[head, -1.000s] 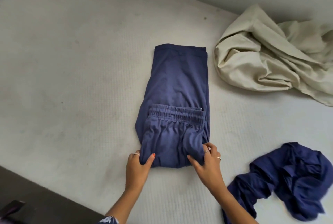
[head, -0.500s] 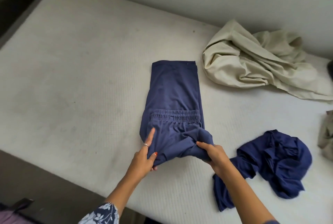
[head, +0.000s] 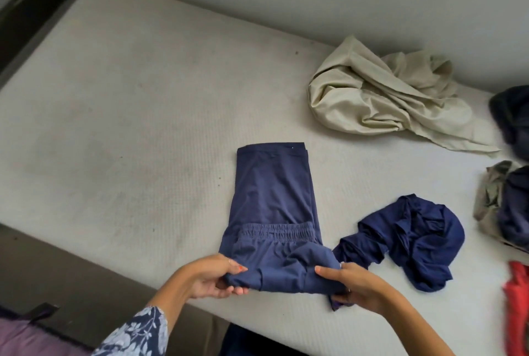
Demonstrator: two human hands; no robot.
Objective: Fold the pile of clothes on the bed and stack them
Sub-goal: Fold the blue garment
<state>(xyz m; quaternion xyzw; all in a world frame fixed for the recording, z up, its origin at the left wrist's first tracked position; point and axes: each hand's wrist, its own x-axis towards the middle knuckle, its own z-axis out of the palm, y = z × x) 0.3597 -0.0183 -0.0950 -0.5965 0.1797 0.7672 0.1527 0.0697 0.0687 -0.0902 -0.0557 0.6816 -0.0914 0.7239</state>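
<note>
Lifted since a second ago: near folded edge of the navy trousers (head: 274, 201), then flat under both palms, now raised off the bed (head: 120, 115) and bunched between both hands. Left hand (head: 210, 277) clamped on the near-left corner, thumb on top, fingers curled beneath. Right hand (head: 347, 284) clamped on the near-right corner, cloth gathered above it. Far half of the garment flat on the mattress, elastic waistband across the middle. Judged light, soft and limp; sags wherever unsupported, so best held at both corners of the folded edge, layers pinched together. Waiting unfolded to the right: crumpled navy garment (head: 412, 238) just beside the right hand, beige garment (head: 380, 104) farther back, more clothes at the frame edge
</note>
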